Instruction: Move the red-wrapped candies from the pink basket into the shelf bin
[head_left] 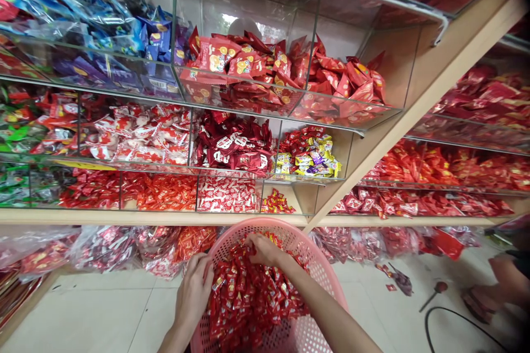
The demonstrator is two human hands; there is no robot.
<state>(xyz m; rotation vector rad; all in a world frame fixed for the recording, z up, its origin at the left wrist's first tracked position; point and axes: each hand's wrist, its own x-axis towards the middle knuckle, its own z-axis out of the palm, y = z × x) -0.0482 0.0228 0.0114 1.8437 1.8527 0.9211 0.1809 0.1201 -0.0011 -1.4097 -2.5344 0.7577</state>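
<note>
Left hand (194, 281) and right hand (263, 251) sit before big shelves (157, 217), at one pink basket (321, 273) (its wide top leaves room). Left fingers curl by the basket's edge; right fingers bend down onto red packets (240, 298) inside, too many to count. I cannot tell if either grips anything.

Rnd pink plastic basket (324, 274), dotted w/ holes; small shiny red wrapped sweets (234, 295), yel flecks; pale tiled floor (103, 309), dk lines.
</note>
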